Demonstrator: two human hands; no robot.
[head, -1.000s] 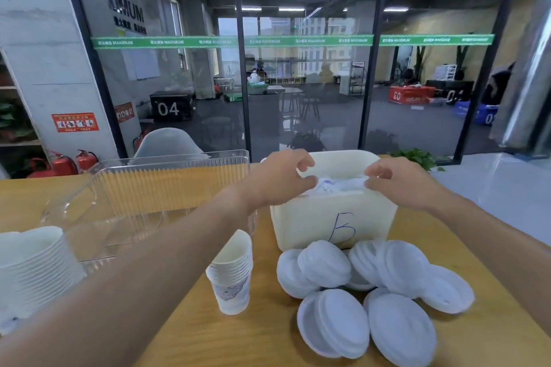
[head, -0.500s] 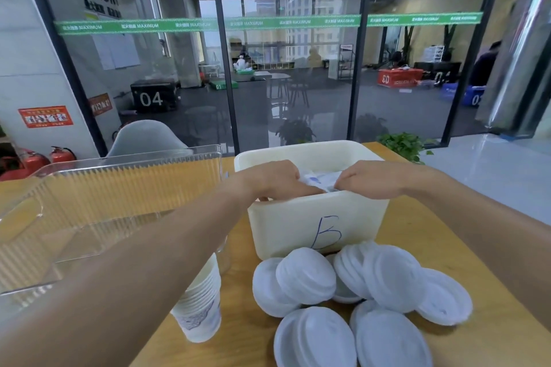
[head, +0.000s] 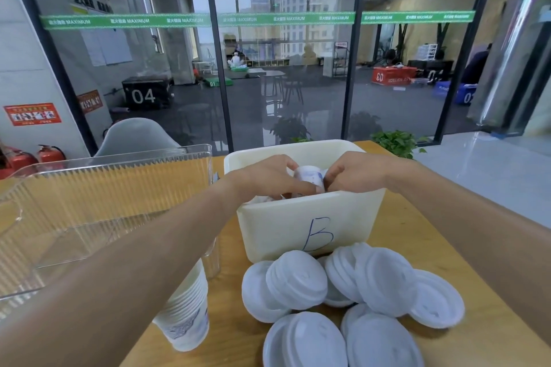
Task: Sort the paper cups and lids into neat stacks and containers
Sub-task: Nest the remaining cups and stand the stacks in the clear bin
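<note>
inside the cream bin (head: pixel 310 223), both hands (head: pixel 268 179) (head: pixel 354 173) around a paper cup (head: pixel 308 176)

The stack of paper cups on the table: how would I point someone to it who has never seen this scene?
Start at the white bin marked B in the middle of the wooden table. Look to its near left, under the person's left forearm: the stack of paper cups stands upright there. Unlike the flat white lids heaped in front of the bin, it is tall, nested and bears a bluish print.

"B" on white bin (head: pixel 304 226); "04" on black box (head: pixel 144 95)
</note>
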